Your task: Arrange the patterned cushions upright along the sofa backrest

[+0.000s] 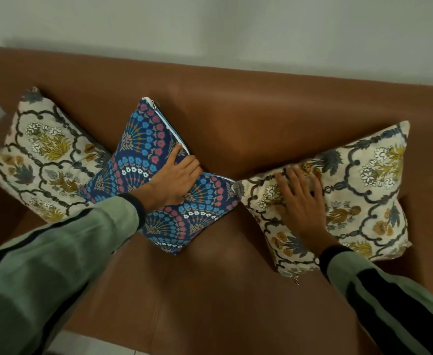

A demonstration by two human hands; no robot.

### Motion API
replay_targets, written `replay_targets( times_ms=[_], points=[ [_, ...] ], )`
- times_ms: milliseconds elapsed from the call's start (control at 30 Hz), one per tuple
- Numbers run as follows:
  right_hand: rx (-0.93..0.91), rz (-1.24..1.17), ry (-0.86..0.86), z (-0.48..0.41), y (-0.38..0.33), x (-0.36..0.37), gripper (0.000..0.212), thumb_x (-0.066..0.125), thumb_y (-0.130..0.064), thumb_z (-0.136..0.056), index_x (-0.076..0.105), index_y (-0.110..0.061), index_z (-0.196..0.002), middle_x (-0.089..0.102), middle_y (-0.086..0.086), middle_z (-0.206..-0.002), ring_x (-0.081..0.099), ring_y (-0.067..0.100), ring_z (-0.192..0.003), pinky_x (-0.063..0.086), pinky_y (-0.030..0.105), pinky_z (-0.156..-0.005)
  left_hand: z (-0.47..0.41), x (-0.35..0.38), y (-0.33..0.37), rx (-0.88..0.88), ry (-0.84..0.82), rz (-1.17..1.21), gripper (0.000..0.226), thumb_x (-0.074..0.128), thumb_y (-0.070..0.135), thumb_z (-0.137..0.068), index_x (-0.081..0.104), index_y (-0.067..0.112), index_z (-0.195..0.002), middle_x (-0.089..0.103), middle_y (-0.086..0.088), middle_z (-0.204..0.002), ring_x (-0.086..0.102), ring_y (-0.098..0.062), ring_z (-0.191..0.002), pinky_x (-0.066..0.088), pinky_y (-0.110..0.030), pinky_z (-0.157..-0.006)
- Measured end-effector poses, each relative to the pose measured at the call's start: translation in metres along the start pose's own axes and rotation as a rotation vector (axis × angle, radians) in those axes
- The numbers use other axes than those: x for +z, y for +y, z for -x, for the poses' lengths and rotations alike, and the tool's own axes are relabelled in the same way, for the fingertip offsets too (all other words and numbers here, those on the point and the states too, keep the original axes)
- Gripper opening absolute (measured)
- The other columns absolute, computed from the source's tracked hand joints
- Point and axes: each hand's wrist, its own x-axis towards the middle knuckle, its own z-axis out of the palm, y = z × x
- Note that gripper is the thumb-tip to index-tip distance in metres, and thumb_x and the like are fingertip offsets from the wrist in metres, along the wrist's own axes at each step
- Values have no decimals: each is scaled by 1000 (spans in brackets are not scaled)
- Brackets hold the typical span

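Three patterned cushions sit on a brown sofa. A cream floral cushion point(41, 160) leans in the left corner against the backrest point(236, 103). A blue cushion point(143, 155) with pink and blue flowers stands tilted on a corner in the middle. My left hand point(177, 178) grips its right edge, which folds inward under the fingers. A second cream floral cushion point(358, 190) lies tilted on the seat at the right. My right hand point(300, 201) rests flat on its left part, fingers spread.
The brown sofa seat point(197, 278) stretches in front of the cushions, with bare backrest between the blue cushion and the right cushion. A pale wall point(236, 26) rises behind the sofa. A strip of light floor point(82, 347) shows at the bottom left.
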Motion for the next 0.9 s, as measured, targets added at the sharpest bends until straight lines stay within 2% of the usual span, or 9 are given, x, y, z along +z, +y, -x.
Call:
replay_targets(
  times_ms=[200,300,433,567,633,733,767,833,900],
  points=[
    [48,-26,9,-2,3,3,76,69,-40,-86,37,-10,-148,34,20,-156,22,33,-148,12,55,-119,33,17,-2,65,173,-12,99,83,57,-64,41,3,-135,51,-14,-132,38,-34,-135,13,-69,-118],
    [43,-25,-35,-9,-5,3,76,65,-44,-89,34,-9,-149,30,21,-158,18,34,-149,8,55,-120,32,16,4,80,198,16,94,84,51,-66,42,6,-137,52,-12,-136,37,-33,-139,12,-68,-119],
    [96,-107,10,-15,-32,5,62,57,-29,-94,34,-7,-148,32,22,-157,21,35,-148,11,58,-119,-1,8,19,-12,147,76,79,64,36,-92,21,14,-156,27,-11,-162,13,-30,-153,-4,-64,-120],
    [20,-257,100,-7,-90,6,55,40,-21,-95,33,-8,-148,35,20,-156,27,34,-146,18,54,-118,26,26,31,-130,202,153,72,52,38,-99,15,22,-158,12,-13,-167,6,-32,-154,-3,-63,-121],
    [-55,-283,-23,1,-111,12,57,36,-24,-99,24,-11,-153,26,18,-160,20,33,-149,17,54,-119,57,45,43,-168,210,218,66,41,45,-101,16,23,-159,12,-12,-167,8,-32,-154,2,-63,-122],
    [-108,-320,-358,4,-123,19,58,30,-30,-105,6,-17,-156,2,11,-166,0,29,-152,7,50,-121,101,70,42,-178,-56,253,72,28,57,-102,-3,27,-159,-7,-8,-169,-5,-30,-154,-5,-62,-121],
    [-115,-305,-394,3,-124,19,58,28,-31,-105,4,-18,-156,-2,10,-166,-2,28,-152,6,49,-121,111,74,35,-194,-120,255,73,26,59,-101,-9,28,-158,-12,-7,-168,-10,-30,-154,-7,-63,-121],
    [-110,-274,-354,0,-124,10,57,28,-33,-106,6,-19,-156,1,10,-166,0,27,-152,8,50,-121,121,71,21,-256,-125,271,74,23,61,-101,-14,29,-156,-16,-6,-167,-13,-29,-153,-8,-62,-121],
    [-138,-233,-244,-2,-130,-17,57,28,-37,-105,10,-19,-156,6,10,-166,4,27,-152,12,51,-121,133,53,9,-330,-18,282,72,22,61,-101,-14,30,-155,-13,-6,-167,-12,-28,-154,-8,-62,-121]
  ],
)
